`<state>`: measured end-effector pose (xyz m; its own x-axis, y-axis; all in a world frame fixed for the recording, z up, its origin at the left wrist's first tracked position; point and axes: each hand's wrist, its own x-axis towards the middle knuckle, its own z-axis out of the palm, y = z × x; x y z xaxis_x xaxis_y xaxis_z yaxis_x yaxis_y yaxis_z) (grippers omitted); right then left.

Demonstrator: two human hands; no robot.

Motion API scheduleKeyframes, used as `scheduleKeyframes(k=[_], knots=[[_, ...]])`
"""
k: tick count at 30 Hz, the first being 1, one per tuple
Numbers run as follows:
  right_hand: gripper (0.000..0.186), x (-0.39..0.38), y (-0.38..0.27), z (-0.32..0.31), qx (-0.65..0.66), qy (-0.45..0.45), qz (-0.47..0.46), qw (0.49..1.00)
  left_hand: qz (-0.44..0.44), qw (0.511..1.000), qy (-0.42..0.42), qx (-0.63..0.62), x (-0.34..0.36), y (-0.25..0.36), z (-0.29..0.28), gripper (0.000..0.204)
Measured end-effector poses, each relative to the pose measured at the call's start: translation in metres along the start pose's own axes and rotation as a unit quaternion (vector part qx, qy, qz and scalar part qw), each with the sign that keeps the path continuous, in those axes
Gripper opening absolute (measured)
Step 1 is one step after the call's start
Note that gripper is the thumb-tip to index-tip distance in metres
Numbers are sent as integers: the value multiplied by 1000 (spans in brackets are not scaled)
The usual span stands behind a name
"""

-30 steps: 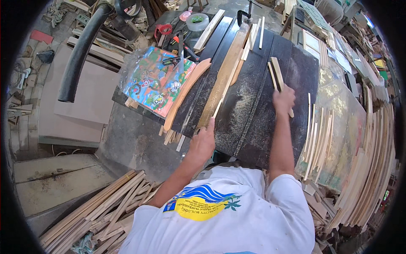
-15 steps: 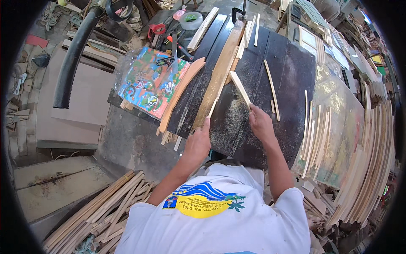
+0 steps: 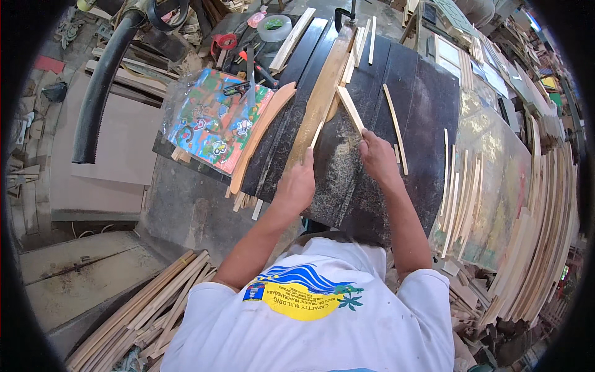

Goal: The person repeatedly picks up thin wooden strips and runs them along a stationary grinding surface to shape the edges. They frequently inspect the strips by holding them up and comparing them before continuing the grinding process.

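My left hand [image 3: 296, 186] is closed at the near end of a thin pale wood strip [image 3: 317, 132], which lies along the right edge of a long brown board [image 3: 316, 99]. My right hand [image 3: 379, 160] grips the near end of a second, wider wood strip [image 3: 351, 108]. That strip slants away to the left, its far tip close to the board's edge. Both hands are over a dark tabletop [image 3: 415, 111] dusted with pale sawdust. Around the far tips, the contact between the two strips is too small to make out.
A black clamp [image 3: 339, 18] sits at the board's far end. Left of it lie a curved wooden piece [image 3: 263, 136], a colourful plastic-covered sheet [image 3: 204, 121] and a roll of clear tape [image 3: 274, 28]. Loose strips [image 3: 396, 127] rest on the right; long strip bundles [image 3: 533, 242] stand beyond.
My left hand has slid forward along the board, carrying the thin strip with it. My right hand and its strip have shifted slightly forward and left.
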<state>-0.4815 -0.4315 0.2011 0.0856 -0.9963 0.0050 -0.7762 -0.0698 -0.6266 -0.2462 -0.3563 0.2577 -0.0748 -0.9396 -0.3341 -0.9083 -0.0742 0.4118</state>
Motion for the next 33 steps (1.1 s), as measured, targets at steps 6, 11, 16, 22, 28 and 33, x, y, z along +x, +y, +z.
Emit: scheduleKeyframes(k=[6,11,16,22,28,33], knots=[[31,-29,-17,-4,-7,-42,19,999,6,1000,22,18,4,-1,3,61],[34,-16,-18,-4,-7,-35,33,999,4,1000,17,0,32,4,0,60],[36,9,-7,-8,-11,-25,20,999,-13,1000,-1,3,54,18,-12,60],[40,50,-4,-25,3,-12,69,998,-7,1000,-1,8,60,19,-14,62],[37,90,-2,-28,-18,-13,35,999,-1,1000,10,16,71,23,-13,62],[36,115,10,-27,-24,-15,31,999,17,999,36,23,92,25,-11,62]])
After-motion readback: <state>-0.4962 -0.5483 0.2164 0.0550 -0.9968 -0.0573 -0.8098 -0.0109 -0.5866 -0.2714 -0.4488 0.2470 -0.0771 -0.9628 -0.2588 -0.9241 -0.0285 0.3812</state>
